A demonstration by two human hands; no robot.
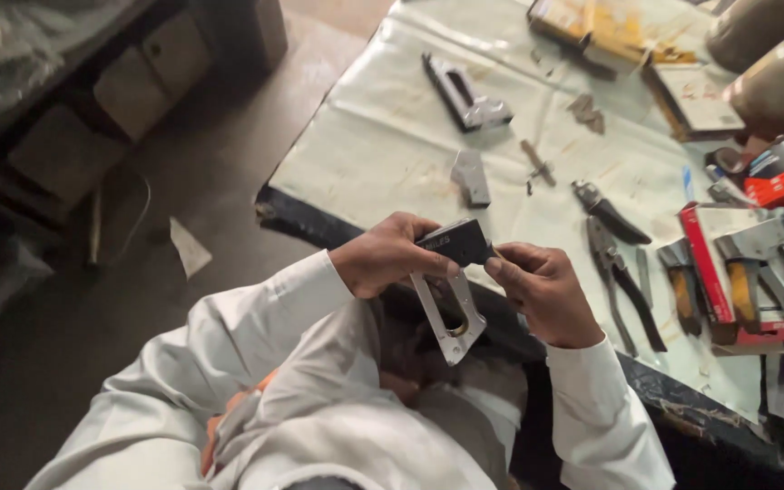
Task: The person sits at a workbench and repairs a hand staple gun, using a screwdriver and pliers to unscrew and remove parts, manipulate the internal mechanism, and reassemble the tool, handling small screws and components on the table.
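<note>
Both my hands hold a staple gun (454,283) above my lap, in front of the table edge. Its top is black and its handle is a bare metal loop that hangs down. My left hand (385,256) wraps the black top from the left. My right hand (544,292) pinches the right end of that top with its fingertips. Both my sleeves are white.
A pale sheet covers the table (383,136). On it lie another staple gun body (465,93), a small grey metal part (471,177), black-handled pliers (617,263), a red box (714,272) with hammers, and worn books (628,36). Dark floor lies to the left.
</note>
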